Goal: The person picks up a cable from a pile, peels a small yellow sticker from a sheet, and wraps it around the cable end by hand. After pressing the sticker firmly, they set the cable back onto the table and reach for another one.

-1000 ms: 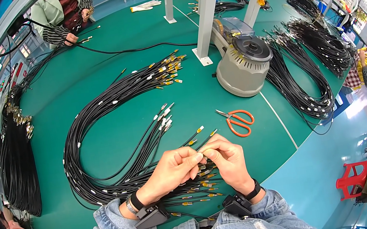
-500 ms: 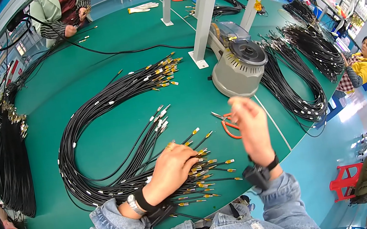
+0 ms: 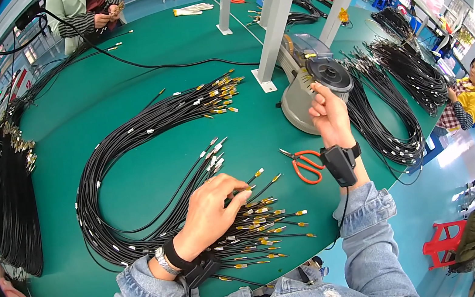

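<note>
A thick bundle of black cables (image 3: 93, 188) curves in a U over the green table, its ends tipped with gold connectors and small white or yellow tags. My left hand (image 3: 212, 206) lies over the lower arm of the bundle, thumb and forefinger pinched on a single black cable (image 3: 258, 173) near its tagged end. Up at the grey round label dispenser (image 3: 305, 107) is my right hand (image 3: 331, 115), in front of its dark reel (image 3: 332, 74). Its fingers are curled together; whatever they pinch is too small to make out. Orange-handled pliers (image 3: 308, 168) lie between my hands.
More black cable bundles lie at the left edge (image 3: 15, 224) and right side (image 3: 391, 125). Metal posts (image 3: 271, 26) rise behind the dispenser. A white glove (image 3: 192, 9) rests at the far side. Co-workers sit across the table; a red stool (image 3: 445, 243) stands on the floor.
My right hand has moved up and slightly right, from above the pliers to the dispenser. My left hand has shifted slightly up and left, staying at the cable ends.
</note>
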### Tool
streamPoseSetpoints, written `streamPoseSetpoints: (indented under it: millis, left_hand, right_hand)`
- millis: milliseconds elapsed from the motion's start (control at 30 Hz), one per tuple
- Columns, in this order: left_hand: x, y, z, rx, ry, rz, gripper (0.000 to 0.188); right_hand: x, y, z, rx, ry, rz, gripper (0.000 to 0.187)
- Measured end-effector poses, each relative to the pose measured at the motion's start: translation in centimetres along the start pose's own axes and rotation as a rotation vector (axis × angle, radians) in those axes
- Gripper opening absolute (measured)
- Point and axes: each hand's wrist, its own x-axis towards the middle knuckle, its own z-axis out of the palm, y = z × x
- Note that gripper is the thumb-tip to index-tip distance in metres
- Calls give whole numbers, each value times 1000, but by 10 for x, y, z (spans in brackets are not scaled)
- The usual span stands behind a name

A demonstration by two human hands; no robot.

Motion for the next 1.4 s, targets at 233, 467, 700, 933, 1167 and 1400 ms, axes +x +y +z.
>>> streamPoseSetpoints:
  millis: [233,467,700,933,1167,1400]
  left_hand:
    - [6,-5,-10,0,29,-117,11]
    - [3,-38,-10,379,108,-29,15]
    - [-3,-51,-2,606,17,-73,20]
    - [-6,-60,0,570,-18,-126,18]
    - [0,-34,-3,180,95,-242,11]
    - [-4,-8,3,-145,60,-253,10]
  right_hand:
    - [0,-13,-10,389,-310,110,12]
    - [8,-49,-7,-859,10,-903,31]
    - [27,-50,-31,-1523,125,-996,37]
    - [-35,-37,0,-854,-95,-814,32]
    - [-122,21,12,-417,-440,-33,9]
    - [-152,57,14,-492,-586,105,7]
